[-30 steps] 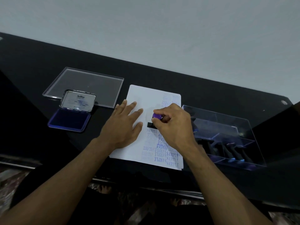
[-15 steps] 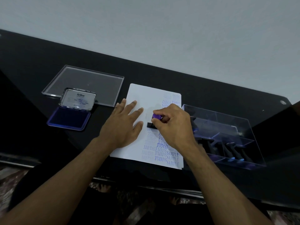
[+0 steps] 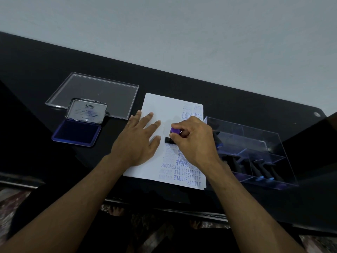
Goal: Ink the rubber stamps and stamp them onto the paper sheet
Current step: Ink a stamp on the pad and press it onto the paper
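I see the black desk (image 3: 237,99) spread under both hands, and the paper sheet (image 3: 164,106) beneath them — my left hand (image 3: 138,141) lies flat on it, fingers straight, I judge to stop it sliding. The clear stamp box (image 3: 255,143) sits just right of my right hand (image 3: 193,141); the open Artline ink pad (image 3: 76,132) lies left of the left hand. The right hand's curled fingers grip the purple-handled rubber stamp (image 3: 175,131), base pressed on the sheet.

White paper sheet (image 3: 160,110) with blue-violet stamped words in rows. Stamp (image 3: 173,136): purple knob, black base. Ink pad (image 3: 76,132) dark blue, silver lid. Table (image 3: 237,99) glossy black. Wall (image 3: 182,33) pale grey. Clear box (image 3: 273,139), black stamps inside.
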`<act>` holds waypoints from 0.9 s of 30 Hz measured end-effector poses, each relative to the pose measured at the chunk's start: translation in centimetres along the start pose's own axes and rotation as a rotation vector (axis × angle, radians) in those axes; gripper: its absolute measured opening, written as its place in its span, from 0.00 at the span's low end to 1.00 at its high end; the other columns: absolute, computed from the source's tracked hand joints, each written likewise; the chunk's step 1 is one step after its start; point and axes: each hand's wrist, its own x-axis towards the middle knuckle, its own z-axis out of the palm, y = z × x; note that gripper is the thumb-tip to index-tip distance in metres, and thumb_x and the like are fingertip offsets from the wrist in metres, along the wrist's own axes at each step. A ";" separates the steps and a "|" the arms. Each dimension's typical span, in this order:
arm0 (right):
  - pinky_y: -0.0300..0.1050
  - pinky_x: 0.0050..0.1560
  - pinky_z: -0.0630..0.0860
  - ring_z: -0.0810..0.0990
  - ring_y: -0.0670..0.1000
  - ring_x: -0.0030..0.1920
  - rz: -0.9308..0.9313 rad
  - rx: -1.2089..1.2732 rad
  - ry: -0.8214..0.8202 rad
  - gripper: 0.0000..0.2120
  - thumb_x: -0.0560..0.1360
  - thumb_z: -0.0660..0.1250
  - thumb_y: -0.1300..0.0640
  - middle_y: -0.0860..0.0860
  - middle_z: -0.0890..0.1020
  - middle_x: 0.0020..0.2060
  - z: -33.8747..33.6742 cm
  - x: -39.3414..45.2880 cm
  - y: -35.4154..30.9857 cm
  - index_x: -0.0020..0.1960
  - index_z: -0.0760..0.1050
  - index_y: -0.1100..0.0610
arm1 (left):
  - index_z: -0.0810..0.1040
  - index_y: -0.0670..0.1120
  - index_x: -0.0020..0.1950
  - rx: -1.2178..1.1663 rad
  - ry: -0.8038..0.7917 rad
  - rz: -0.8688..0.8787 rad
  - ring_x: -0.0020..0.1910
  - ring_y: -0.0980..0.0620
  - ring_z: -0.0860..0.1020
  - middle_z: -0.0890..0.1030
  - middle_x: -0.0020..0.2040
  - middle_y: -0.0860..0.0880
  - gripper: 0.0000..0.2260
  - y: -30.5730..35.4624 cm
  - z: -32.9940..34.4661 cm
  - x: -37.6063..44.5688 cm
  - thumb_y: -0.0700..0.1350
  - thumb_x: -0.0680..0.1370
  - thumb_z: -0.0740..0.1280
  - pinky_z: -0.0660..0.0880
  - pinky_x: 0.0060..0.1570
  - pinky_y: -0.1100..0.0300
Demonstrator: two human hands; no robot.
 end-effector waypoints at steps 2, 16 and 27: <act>0.47 0.56 0.79 0.79 0.48 0.48 0.004 -0.011 -0.005 0.14 0.74 0.74 0.54 0.51 0.81 0.51 0.0 0.0 -0.1 0.59 0.82 0.54 | 0.63 0.53 0.79 0.000 0.006 0.002 0.81 0.42 0.48 0.58 0.82 0.48 0.32 0.0 0.0 0.0 0.64 0.79 0.45 0.49 0.78 0.45; 0.41 0.52 0.77 0.78 0.46 0.45 -0.001 -0.048 -0.003 0.11 0.74 0.73 0.55 0.48 0.80 0.47 0.0 0.1 -0.5 0.56 0.83 0.54 | 0.63 0.53 0.80 0.002 0.010 0.006 0.81 0.42 0.48 0.57 0.82 0.48 0.31 -0.3 0.4 0.0 0.63 0.80 0.46 0.48 0.78 0.46; 0.37 0.50 0.76 0.78 0.45 0.44 0.007 -0.066 -0.011 0.11 0.73 0.74 0.55 0.47 0.80 0.46 0.1 0.3 -0.6 0.55 0.83 0.53 | 0.62 0.54 0.80 -0.004 0.000 0.004 0.81 0.42 0.47 0.56 0.82 0.48 0.32 -0.1 0.2 0.0 0.64 0.79 0.44 0.46 0.78 0.46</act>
